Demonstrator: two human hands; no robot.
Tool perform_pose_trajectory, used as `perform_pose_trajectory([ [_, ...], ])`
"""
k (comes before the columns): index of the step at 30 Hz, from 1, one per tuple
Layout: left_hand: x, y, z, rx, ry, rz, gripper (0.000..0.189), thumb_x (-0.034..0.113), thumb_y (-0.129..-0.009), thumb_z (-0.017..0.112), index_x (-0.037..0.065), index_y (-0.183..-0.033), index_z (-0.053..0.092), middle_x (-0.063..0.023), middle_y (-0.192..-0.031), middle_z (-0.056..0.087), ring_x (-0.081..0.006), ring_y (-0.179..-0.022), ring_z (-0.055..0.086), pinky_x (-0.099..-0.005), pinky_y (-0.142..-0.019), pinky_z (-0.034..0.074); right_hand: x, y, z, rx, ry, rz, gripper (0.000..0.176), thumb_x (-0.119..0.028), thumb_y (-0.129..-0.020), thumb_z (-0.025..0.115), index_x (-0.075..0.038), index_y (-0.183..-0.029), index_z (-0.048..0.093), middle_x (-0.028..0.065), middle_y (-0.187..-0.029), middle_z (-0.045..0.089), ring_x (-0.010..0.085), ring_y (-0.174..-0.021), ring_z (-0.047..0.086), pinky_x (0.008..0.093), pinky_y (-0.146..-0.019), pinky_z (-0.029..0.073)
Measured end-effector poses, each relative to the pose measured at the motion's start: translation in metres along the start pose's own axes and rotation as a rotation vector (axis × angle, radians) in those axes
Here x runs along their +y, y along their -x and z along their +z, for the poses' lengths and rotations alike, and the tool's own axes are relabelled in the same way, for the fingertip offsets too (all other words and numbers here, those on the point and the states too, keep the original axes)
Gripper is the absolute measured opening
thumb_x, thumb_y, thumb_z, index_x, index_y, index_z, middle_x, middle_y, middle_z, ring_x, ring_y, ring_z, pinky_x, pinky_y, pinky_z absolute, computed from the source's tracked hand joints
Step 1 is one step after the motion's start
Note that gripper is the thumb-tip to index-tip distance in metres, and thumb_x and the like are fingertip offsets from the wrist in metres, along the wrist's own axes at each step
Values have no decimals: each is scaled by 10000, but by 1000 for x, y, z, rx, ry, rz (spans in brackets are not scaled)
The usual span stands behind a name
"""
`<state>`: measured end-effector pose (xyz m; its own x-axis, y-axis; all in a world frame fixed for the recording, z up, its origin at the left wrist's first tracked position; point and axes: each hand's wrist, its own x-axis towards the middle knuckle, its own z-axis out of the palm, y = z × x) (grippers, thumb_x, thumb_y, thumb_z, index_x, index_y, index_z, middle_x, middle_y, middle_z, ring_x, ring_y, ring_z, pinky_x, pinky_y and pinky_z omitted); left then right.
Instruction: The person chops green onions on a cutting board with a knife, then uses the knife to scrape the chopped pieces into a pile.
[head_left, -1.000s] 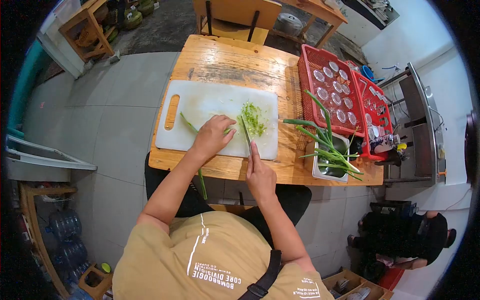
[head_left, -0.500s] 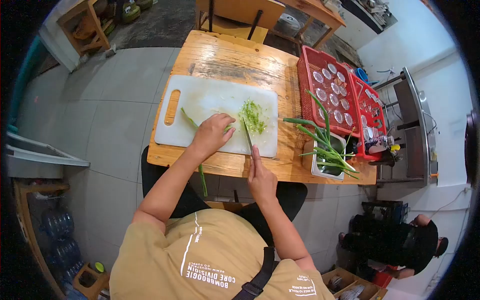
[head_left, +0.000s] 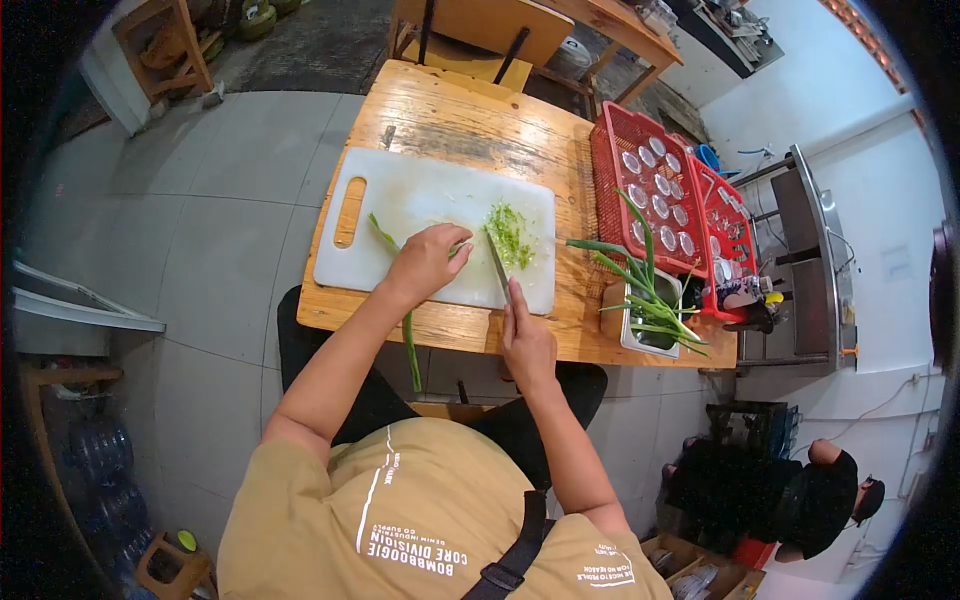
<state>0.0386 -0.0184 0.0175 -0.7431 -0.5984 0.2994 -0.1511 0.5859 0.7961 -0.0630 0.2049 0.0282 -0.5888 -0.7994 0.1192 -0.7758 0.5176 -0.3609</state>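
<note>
My left hand (head_left: 430, 262) is closed on green onion stalks on the white cutting board (head_left: 400, 180). One green onion (head_left: 382, 232) sticks out past its far side, and a long green leaf (head_left: 411, 350) hangs over the table's near edge below my wrist. My right hand (head_left: 527, 340) grips a knife (head_left: 498, 258), its fingers wrapped round the handle. The blade points away from me, its tip beside a pile of chopped green onion (head_left: 512, 238) on the board's right part. A small gap separates the blade from my left fingertips.
Right of the board, a metal container (head_left: 652, 340) holds more whole green onions (head_left: 650, 285). Behind it stand a red crate (head_left: 610, 185) with several clear round cups and a second red basket (head_left: 738, 225). A chair (head_left: 490, 30) is across the wooden table (head_left: 430, 105). Another person (head_left: 800, 490) is at the lower right.
The knife has shifted slightly toward the chopped pile, and its blade looks turned a little. My left hand stays on the stalks. The whole view has shifted slightly.
</note>
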Motion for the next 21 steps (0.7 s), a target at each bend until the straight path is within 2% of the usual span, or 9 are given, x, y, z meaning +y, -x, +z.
perform_pose_trajectory([
  [4,-4,-2,1,1,16,17,239,201,-1006,716,4,-1130,771,-179,-1093,768,-380,-1003,741,-457,-903,596,-4,-12,1,48,-97,3,501,-253,-1120,593,-265,-1617,531,237,-729,681,439,-656,688,537,-644,545],
  [8,-1,-1,-4,1,30,24,250,207,-1015,713,-1,-1140,770,-183,-1094,767,-376,-994,745,-453,-896,597,-11,-9,7,5,-90,-11,489,-260,-1123,587,-251,-1609,539,249,-745,691,448,-670,697,547,-649,540],
  [14,3,-4,-17,-14,165,24,239,185,-1034,702,-8,-1158,769,-185,-1082,763,-358,-994,752,-433,-896,598,-14,-26,-3,26,-144,120,489,-268,-1124,585,-230,-1609,535,246,-740,697,459,-678,704,553,-648,540],
  [16,1,-5,-18,52,163,6,221,163,-1030,702,-3,-1158,771,-177,-1086,764,-351,-1006,752,-422,-903,596,-18,-27,3,41,-146,-25,507,-291,-1120,575,-222,-1619,517,242,-693,693,445,-634,705,552,-605,549],
  [19,0,-7,-26,69,119,1,213,153,-1025,704,2,-1158,772,-174,-1093,764,-347,-1014,750,-421,-909,593,-27,-41,16,66,-93,-87,501,-306,-1122,563,-222,-1613,519,234,-698,703,447,-634,705,549,-601,556],
  [21,2,-6,-31,65,111,-8,212,154,-1023,704,4,-1155,773,-174,-1092,764,-348,-1014,748,-423,-911,590,-24,-42,22,60,-90,-54,499,-312,-1121,559,-227,-1612,520,231,-699,705,448,-633,705,549,-600,559],
])
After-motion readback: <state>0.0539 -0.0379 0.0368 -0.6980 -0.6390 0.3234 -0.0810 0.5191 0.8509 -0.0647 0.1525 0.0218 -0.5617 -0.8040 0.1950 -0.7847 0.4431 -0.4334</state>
